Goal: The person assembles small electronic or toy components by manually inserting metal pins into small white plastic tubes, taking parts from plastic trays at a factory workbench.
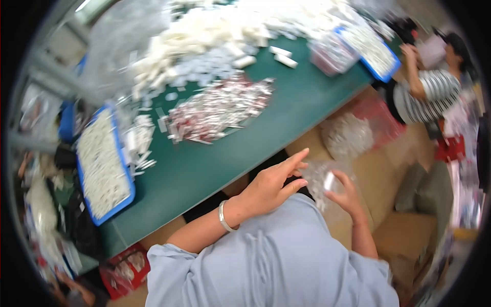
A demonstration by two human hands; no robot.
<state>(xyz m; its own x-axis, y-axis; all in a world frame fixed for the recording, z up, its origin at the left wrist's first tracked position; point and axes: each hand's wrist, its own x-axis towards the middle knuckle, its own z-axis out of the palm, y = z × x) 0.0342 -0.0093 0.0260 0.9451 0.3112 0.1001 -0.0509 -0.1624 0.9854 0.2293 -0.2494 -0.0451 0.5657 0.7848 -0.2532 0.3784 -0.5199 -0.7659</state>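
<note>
My left hand, with a silver bangle at the wrist, is held over my lap near the table edge. Its fingers are stretched out and nothing shows in them. To its right, my right hand grips a small white tube between thumb and fingers; blur hides its details. Below both hands lies a clear plastic bag with pale pieces in it. On the green table, nearest my hands, spreads a heap of small silvery and dark red pieces.
White tubes and translucent round caps are piled at the back. Blue trays of small white pieces stand at left and far right. A clear tub sits near the far right edge. Beyond the table's right side, a person in stripes works.
</note>
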